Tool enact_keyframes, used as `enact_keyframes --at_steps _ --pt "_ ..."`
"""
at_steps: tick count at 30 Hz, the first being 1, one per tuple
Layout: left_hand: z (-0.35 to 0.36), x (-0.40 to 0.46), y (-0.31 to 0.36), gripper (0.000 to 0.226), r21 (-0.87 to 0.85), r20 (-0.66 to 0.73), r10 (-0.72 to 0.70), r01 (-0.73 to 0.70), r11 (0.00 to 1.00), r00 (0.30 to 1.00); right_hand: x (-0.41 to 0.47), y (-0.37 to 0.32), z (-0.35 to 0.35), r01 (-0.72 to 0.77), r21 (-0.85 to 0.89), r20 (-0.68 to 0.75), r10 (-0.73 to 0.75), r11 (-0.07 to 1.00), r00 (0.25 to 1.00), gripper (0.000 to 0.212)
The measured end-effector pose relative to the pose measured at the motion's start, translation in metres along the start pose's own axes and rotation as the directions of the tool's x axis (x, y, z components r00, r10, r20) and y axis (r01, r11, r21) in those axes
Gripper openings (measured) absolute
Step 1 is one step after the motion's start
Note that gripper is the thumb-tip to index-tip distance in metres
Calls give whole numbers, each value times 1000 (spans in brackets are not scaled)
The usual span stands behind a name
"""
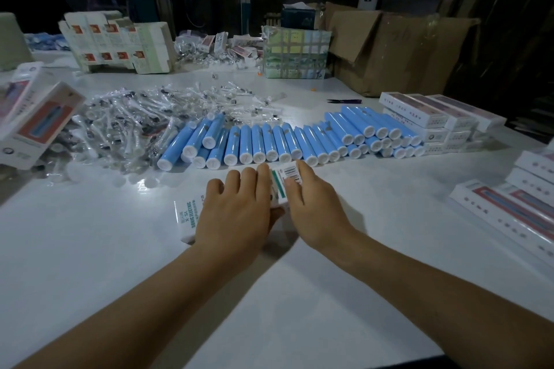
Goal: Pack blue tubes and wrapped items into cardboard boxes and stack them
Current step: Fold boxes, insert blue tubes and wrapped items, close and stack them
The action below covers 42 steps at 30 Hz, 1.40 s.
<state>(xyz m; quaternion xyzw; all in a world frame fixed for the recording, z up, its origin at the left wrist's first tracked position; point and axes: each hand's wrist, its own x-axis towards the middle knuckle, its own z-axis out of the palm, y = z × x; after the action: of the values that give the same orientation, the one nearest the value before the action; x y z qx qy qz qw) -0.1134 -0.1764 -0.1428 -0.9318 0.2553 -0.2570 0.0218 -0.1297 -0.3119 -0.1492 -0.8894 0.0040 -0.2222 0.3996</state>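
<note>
Two hands on one box right now. The left hand (236, 207) lies over the top of the box (192, 219), fingers fairly straight and pressing it to the table (90, 263), thumb tucked at the near edge. The right hand (311, 204) comes in from the other side, its fingers laid against the barcode end of the box. I can't tell if they're pinching the flap or just pushing it, since the end is mostly hidden between the hands. My guess is the box is being closed or squared up, left hand holding it steady.

The layout makes sense for a packing line. The tubes (269, 141) lie side by side just beyond the fingertips, white caps facing the person, so one can be grabbed without looking. The wrapped items (144, 126) sit in a loose heap to the left of the tubes, a bit farther from the hands. Finished boxes go in stacks (431, 120) at the right end of the tube row, and more stacks (509, 207) sit near the right edge, both within reach of the right arm. A bundle of flat cartons (117, 42) waits at the back left, well apart from the work.

So the box sits under and between both hands, close to the tubes but not touching them.
</note>
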Motion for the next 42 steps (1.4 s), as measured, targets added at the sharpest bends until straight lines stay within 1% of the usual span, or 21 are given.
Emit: enact_keyframes --at_steps 2,3,4,5,6,7,8,9,12,14,18,22,26,29,31,34,35,39,41,42 --pt "0 -2 -1 69 13 2 5 -5 1000 1000 -3 -2 -1 4 14 22 -4 1000 1000 48" --pt "-1 -3 -1 69 6 2 6 -6 1000 1000 -4 -2 -2 -18 75 42 15 997 999 48" --pt "-2 -2 -2 69 -1 13 6 -6 1000 1000 -4 -2 -3 -75 190 71 63 979 996 46" --pt "-2 -2 -3 69 -7 25 0 0 1000 1000 -3 -4 -5 -166 355 118 132 920 984 42" --pt "-3 -1 -5 69 -14 33 -9 10 1000 999 0 -5 -8 -264 522 184 195 811 963 39" --pt "-4 -1 -7 69 -23 30 -14 15 1000 999 2 -6 -12 -328 642 241 224 693 944 37" --pt "-5 -1 -10 69 -38 22 -17 17 999 1000 4 -7 -15 -349 703 269 222 619 937 34" --pt "-4 -1 -11 69 -59 1 -20 20 998 1000 5 -8 -17 -345 728 275 209 593 939 32" --pt "-1 -2 -13 69 -84 -69 -16 10 996 997 5 -8 -18 -309 708 235 202 635 951 32" --pt "-1 -3 -12 70 -91 -101 -7 -2 996 995 5 -8 -19 -304 711 214 217 634 952 35" --pt "-1 -2 -12 70 -113 -91 6 -17 993 996 6 -6 -18 -303 708 200 230 638 952 34" --pt "1 -3 -12 67 -110 -116 23 -36 993 993 6 -4 -16 -309 703 182 257 641 949 33" --pt "-3 -2 -8 72 -106 -77 16 -24 994 997 5 -4 -13 -274 660 129 254 699 959 34" --pt "-3 -1 -6 70 -86 -77 16 -22 996 997 4 -4 -12 -253 643 111 239 723 965 35" --pt "-1 -1 -6 72 -69 -70 16 -20 997 997 4 -4 -11 -256 659 114 242 707 964 34" --pt "0 0 -6 73 -65 -61 11 -15 998 998 5 -3 -10 -281 720 153 249 635 956 32" --pt "0 0 -6 73 -65 -65 7 -11 998 998 5 -3 -10 -284 714 161 244 640 956 32" --pt "0 0 -7 70 -62 -67 -12 7 998 998 4 -4 -5 -212 580 103 187 787 977 43" --pt "-1 1 -7 72 -61 -31 -31 29 998 999 2 -3 -3 -176 537 60 171 825 983 34" --pt "-1 1 -7 76 -54 -16 -45 44 998 999 1 -3 -3 -166 506 40 169 846 985 32"
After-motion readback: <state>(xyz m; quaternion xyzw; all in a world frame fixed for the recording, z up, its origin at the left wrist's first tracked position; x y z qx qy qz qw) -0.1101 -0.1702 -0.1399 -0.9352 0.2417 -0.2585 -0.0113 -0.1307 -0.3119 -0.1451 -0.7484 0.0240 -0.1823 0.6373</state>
